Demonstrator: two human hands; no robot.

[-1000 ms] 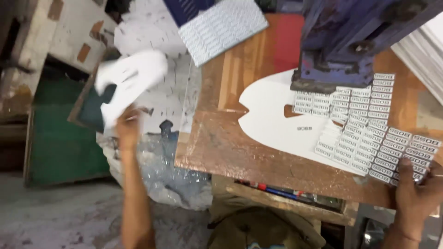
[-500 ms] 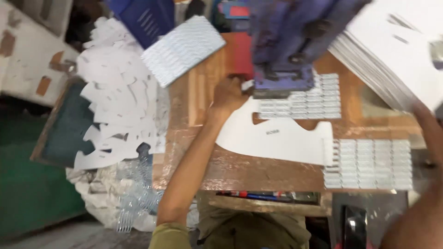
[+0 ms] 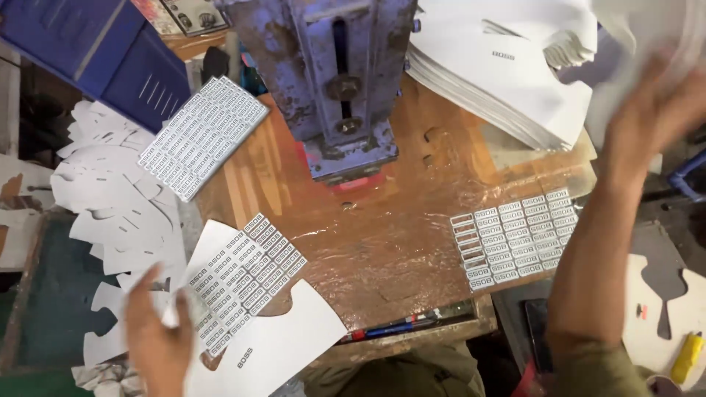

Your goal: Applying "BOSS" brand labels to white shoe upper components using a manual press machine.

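A flat white cut-out sheet (image 3: 283, 342) bearing a grid of small label strips (image 3: 243, 283) is pinched at its left edge by the left hand (image 3: 158, 342) over the worn brown wooden table (image 3: 368, 242), while the blurred right hand (image 3: 651, 121), grip indiscernible, is raised beside the white sheet stack (image 3: 507, 73) beyond the blue metal press (image 3: 338, 81).

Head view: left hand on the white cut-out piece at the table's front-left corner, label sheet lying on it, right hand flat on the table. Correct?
Not quite. The right hand is raised and blurred by the white stack, not flat on the table. As you say, the left hand is on the white cut-out piece, label sheet on it, per the head view.
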